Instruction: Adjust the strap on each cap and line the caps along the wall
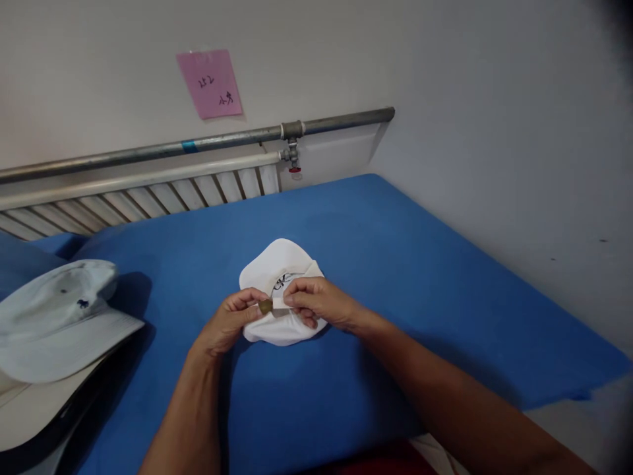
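Note:
A white cap (277, 264) with a dark round logo lies on the blue sheet (395, 264) in front of me. Both my hands rest on its near side. My left hand (230, 322) pinches a small brass-coloured buckle (266, 306) on the cap's back strap. My right hand (316, 301) is closed on the strap (279, 311) just right of the buckle, fingers curled over the cap's edge. The two hands almost touch at the buckle.
A stack of pale hats (54, 330) sits at the left edge of the sheet. Behind runs a slatted radiator (148, 194) with metal pipes (198, 142) and a red valve. A pink note (210, 82) hangs on the wall. A wall closes the right side.

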Demonstrator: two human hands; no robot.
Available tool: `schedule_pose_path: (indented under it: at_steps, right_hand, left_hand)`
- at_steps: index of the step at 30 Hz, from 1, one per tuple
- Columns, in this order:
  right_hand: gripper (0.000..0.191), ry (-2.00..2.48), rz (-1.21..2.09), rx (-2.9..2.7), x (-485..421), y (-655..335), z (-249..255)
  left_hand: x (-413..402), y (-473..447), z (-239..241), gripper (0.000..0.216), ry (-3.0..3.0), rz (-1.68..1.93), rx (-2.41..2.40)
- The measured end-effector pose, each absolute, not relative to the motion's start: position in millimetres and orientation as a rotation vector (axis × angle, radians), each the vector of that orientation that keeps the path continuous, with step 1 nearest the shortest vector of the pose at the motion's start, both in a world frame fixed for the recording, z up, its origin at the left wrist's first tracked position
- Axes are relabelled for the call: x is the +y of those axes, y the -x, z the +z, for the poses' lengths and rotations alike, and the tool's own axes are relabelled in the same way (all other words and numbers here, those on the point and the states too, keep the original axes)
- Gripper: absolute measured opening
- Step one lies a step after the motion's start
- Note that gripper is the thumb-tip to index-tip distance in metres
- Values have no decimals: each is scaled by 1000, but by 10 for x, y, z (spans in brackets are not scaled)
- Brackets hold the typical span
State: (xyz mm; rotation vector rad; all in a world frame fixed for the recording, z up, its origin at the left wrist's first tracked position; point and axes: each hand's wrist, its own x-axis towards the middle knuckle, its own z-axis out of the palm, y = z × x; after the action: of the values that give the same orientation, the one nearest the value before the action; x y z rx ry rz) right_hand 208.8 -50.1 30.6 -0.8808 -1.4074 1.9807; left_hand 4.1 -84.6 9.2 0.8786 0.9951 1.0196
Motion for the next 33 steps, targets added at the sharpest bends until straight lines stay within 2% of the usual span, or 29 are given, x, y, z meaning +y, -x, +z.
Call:
schedule_pose_path:
  at_steps: [12, 33]
  right_hand:
    - [14, 859, 2089, -1105, -572, -1959, 251]
    - [16, 805, 2149, -1139, -577, -1907, 196]
  left_hand:
    - [-823, -56, 75, 28, -800, 1106, 910]
    - [-809, -92, 65, 29, -780, 1058, 882]
